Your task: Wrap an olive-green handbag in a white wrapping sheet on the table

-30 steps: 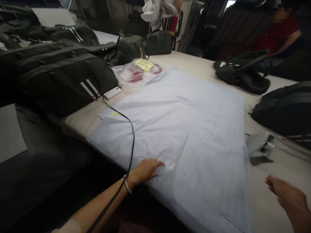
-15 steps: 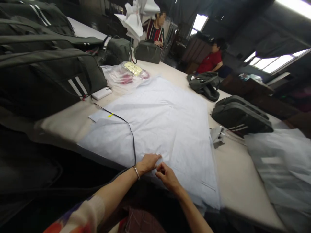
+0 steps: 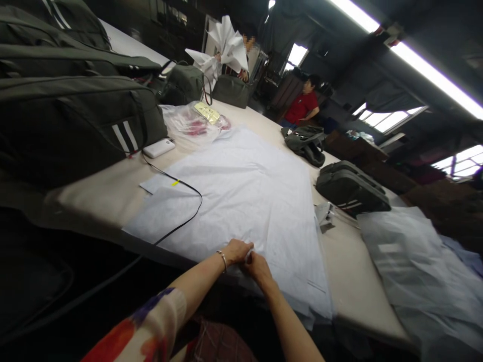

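Note:
A stack of thin white paper sheets [image 3: 241,196], slightly creased, covers the near part of the table. At its near edge my left hand [image 3: 237,250] is closed on the paper with its fingers curled. Close against it, my right hand [image 3: 258,267] is closed too, pinching the same edge between thumb and fingers. The fingertips of both hands are partly hidden. A thin black cable [image 3: 188,217] crosses the sheets left of my hands, joined to a white power bank or phone [image 3: 159,148].
Dark green bags with white stripes [image 3: 83,115] stand at the left. A plastic bag [image 3: 184,120], a dark backpack [image 3: 305,143] and another bag [image 3: 350,186] lie farther back. Grey translucent plastic sheets [image 3: 407,266] hang over the right edge. Two people [image 3: 304,105] are across the table.
My right hand has come closer to my left, and its fingers now meet the paper edge. The cable has shifted left off my left wrist. White paper across the table has moved, and the view has turned right.

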Motion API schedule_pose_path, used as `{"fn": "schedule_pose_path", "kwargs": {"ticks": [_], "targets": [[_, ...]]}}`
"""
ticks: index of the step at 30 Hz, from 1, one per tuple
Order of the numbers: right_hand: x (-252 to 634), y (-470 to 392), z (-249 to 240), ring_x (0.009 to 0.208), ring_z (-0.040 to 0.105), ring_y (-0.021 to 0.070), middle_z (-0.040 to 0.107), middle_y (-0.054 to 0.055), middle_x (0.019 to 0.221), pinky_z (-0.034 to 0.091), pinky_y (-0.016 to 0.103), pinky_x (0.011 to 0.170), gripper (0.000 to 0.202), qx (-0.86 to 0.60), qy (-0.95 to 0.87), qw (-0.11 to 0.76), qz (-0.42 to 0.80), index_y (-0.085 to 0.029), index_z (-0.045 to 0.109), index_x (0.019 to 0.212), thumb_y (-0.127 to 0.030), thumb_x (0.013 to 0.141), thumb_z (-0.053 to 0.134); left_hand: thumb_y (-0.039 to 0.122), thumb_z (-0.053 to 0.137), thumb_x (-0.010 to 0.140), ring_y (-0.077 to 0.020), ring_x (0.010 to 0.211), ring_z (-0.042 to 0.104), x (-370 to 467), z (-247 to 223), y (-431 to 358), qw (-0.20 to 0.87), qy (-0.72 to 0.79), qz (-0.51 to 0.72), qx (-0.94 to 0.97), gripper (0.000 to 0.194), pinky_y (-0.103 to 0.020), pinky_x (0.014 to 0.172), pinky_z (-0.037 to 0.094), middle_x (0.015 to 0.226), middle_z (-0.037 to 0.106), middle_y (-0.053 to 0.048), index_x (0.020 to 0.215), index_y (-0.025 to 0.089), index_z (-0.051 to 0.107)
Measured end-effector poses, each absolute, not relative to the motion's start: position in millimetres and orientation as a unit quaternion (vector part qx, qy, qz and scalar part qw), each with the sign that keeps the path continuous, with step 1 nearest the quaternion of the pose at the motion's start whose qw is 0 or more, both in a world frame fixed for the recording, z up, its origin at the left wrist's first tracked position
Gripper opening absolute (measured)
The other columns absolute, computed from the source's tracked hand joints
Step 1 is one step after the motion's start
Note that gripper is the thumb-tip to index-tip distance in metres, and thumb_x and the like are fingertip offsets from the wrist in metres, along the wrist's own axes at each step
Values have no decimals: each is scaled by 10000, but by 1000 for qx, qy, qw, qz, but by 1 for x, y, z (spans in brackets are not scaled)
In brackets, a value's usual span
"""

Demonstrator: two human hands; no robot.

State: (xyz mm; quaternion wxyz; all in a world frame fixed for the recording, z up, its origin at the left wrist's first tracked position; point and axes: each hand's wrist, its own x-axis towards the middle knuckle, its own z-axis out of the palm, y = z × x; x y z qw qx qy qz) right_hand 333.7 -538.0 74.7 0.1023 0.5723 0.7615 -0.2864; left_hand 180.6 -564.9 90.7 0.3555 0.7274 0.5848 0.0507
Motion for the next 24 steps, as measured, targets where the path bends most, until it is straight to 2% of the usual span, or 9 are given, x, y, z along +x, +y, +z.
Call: {"fn": "schedule_pose_path", "kwargs": {"ticks": [3,8,10,13,15,21,24], "targets": [[338,-534,75,688,547,194,561,0,647,297,284,589,315,600,746,111,-267,-224,469,660,-303,603,769,369,632,918,-237,1011,631,175,91,-563,365,568,47,736,420,-467,884,538,1173,619,-87,1278,177,532],[346,-533,76,664,512,156,514,-46,595,313,262,585,362,604,734,88,-296,-222,434,636,-273,574,787,373,629,920,-247,1046,620,167,85,-559,377,556,66,738,451,-482,909,527,1215,603,-94,1313,186,510],[351,-533,77,626,502,138,512,-58,582,337,251,574,320,597,727,78,-330,-217,451,662,-289,615,759,382,620,925,-249,1053,618,165,81,-558,379,558,77,734,461,-485,912,525,1226,598,-98,1325,188,500],[358,-534,79,565,509,124,542,-53,578,377,242,548,212,594,709,62,-374,-209,487,730,-368,757,625,393,604,933,-254,1063,615,162,75,-558,383,561,97,727,472,-493,918,521,1236,593,-102,1341,188,485],[359,-536,79,550,511,126,543,-47,567,384,243,537,212,602,702,50,-377,-207,491,732,-392,786,577,398,594,938,-256,1068,614,160,71,-559,386,559,110,726,476,-497,923,518,1241,592,-104,1350,189,477],[345,-541,71,608,495,153,474,-68,558,394,280,601,328,629,717,17,-300,-241,408,633,-314,556,719,415,559,954,-262,1084,617,156,65,-559,401,544,138,724,509,-510,941,507,1247,600,-115,1391,186,434],[342,-548,67,613,518,207,453,-48,544,418,345,624,358,617,739,18,-270,-262,342,597,-371,532,677,369,575,928,-281,1105,626,156,66,-566,414,543,145,716,561,-501,931,515,1223,638,-120,1432,199,396]]}}
